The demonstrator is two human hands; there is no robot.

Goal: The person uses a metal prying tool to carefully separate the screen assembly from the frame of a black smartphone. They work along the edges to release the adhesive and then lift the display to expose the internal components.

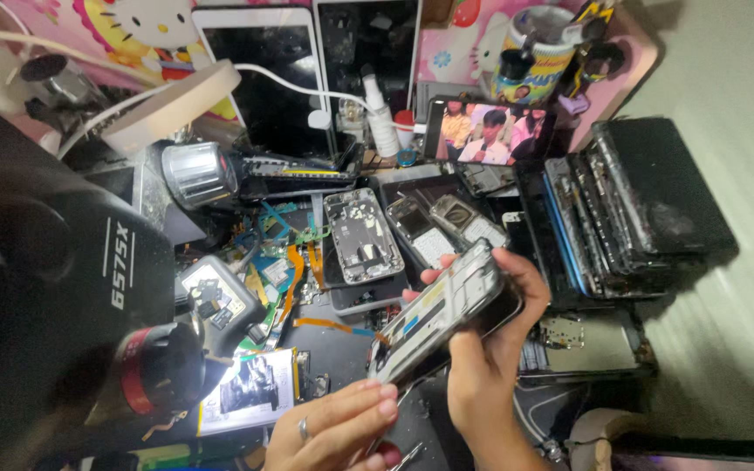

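Black metal fills the left of the view: the big microscope body (37, 288), with a white printed label running up its side and a red ring round its lower barrel. Next in bulk is the stack of dark, worn tablets (639, 205), standing on edge at the right, well apart from the hands. Behind, 2 white-framed tablets (263, 74) lean against a pink cartoon backdrop (137, 26), and just right of them a small lit screen (486, 131) shows coloured figures. A white lamp head (172, 105) hangs over the cluttered bench, near a ribbed silver cylinder (198, 173).

At the middle, the opened phone (442, 314) is held up off the bench, tilted, its bare inner side with a yellow sticker and small blue parts facing up. The right hand (490, 366) has its fingers wrapped firmly round the phone's far edge and back, thumb underneath. The left hand (338, 427), wearing 1 ring, lies with fingers stretched out flat at the phone's lower end, fingertips touching or just beside it; I cannot tell whether it grips anything.

Beside the microscope's barrel lies a flat silver battery (250, 388) with a dark rectangular label. Beyond the hands, a stripped grey phone frame (362, 235) rests among orange ribbon cables (294, 279).
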